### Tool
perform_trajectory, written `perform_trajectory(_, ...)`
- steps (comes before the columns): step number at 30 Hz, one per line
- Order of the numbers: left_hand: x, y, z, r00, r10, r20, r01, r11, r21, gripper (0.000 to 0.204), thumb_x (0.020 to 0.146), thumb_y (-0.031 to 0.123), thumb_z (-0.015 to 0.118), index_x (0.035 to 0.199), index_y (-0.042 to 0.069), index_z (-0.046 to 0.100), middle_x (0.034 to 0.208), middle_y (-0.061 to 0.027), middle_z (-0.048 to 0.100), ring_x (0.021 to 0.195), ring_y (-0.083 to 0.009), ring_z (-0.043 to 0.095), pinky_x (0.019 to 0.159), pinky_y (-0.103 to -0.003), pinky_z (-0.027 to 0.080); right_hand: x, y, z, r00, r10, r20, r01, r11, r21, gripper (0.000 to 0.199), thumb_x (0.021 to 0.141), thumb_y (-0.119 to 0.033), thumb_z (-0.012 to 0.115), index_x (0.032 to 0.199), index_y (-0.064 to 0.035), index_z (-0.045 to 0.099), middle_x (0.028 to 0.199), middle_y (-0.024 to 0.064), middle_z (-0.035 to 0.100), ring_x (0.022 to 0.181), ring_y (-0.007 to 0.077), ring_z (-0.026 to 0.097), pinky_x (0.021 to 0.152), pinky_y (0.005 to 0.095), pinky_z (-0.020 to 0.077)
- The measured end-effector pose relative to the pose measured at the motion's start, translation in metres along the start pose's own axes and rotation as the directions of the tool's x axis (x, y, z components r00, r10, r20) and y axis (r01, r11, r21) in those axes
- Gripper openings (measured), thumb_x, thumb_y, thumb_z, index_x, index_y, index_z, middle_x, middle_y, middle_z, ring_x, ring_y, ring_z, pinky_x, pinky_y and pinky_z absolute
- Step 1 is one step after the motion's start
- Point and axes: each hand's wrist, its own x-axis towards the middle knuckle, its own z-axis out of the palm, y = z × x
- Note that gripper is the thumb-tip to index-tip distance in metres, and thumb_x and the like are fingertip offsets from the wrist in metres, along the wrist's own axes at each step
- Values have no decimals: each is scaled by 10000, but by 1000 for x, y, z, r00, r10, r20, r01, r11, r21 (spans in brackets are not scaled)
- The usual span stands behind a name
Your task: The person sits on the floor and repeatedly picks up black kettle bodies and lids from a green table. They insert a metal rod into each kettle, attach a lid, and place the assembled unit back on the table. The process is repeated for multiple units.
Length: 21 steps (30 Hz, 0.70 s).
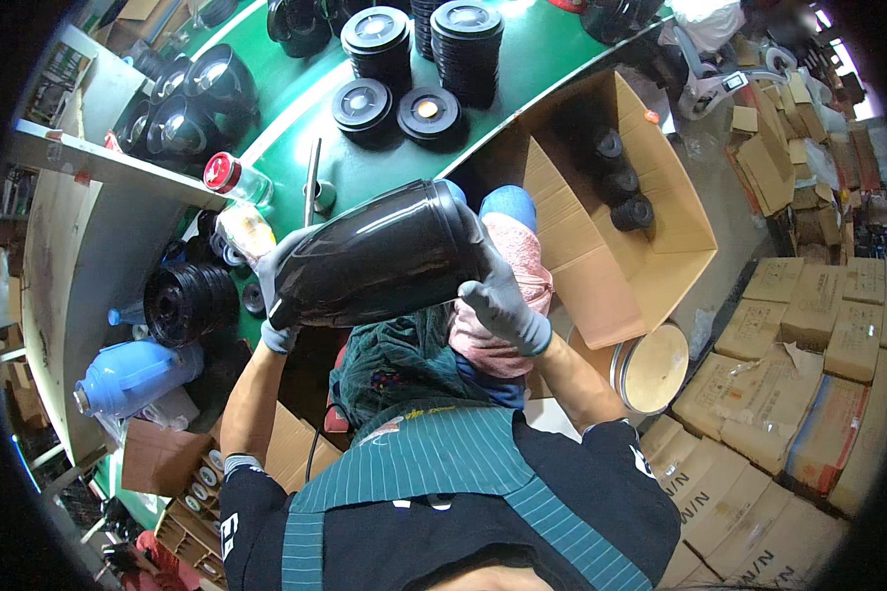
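A large glossy black cylindrical shell [379, 256] lies tilted sideways between my hands, above my lap. My left hand [278, 271], in a grey glove, grips its lower left end. At the wider, ridged right end, my right hand [508, 300], gloved too, is closed around the rim, its thumb toward me. What is inside the shell is hidden. Just beyond my left hand are a wrapped yellow-and-white item [246, 231] and a clear jar with a red lid [223, 173]. Past the shell, two round black lids [363, 106] with grey centres rest on the green table [296, 128].
Tall stacks of black lids [467, 54] stand farther back. An open cardboard box [650, 266] on the right holds a few black parts. At left are glossy black shells [192, 113], ribbed black rings [189, 300] and a blue jug [138, 374]. Stacked cartons [759, 424] fill the lower right.
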Motion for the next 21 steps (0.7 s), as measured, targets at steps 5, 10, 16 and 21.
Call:
perform_trajectory(5,-7,42,4,919,387,-73,-340,873,350,394,903,129,724,1280,19,760,1179,-136,790,1075,-255,771,1022,-419,575,-6,-9,-9,987,133,-86,-143,984,-111,919,1079,-620,554,1692,18,308,1640,173,482,1543,275,419,1288,396,313)
perform_trajectory(10,2,79,-15,599,653,464,-746,245,619,405,907,167,693,1302,114,760,1252,-111,769,1122,-296,763,1075,-543,562,-5,-14,-17,914,378,-145,-405,867,-290,839,1156,-618,317,1618,74,419,1655,198,494,1549,273,437,1300,368,297)
perform_trajectory(16,-14,-12,-10,995,91,50,-56,873,-485,545,902,220,790,1366,-51,695,1262,-120,765,1164,-222,724,1071,-372,543,-11,-63,-28,995,-41,94,97,666,-740,1136,1022,-715,590,1735,16,90,1785,227,225,1626,301,287,1341,404,171)
perform_trajectory(21,-10,23,12,989,142,44,-136,984,-111,471,907,179,755,1317,-50,720,1220,-129,779,1108,-230,741,1034,-376,565,2,-37,-4,993,-116,32,120,983,-136,1012,1040,-644,586,1718,12,221,1717,168,350,1555,276,376,1297,387,255)
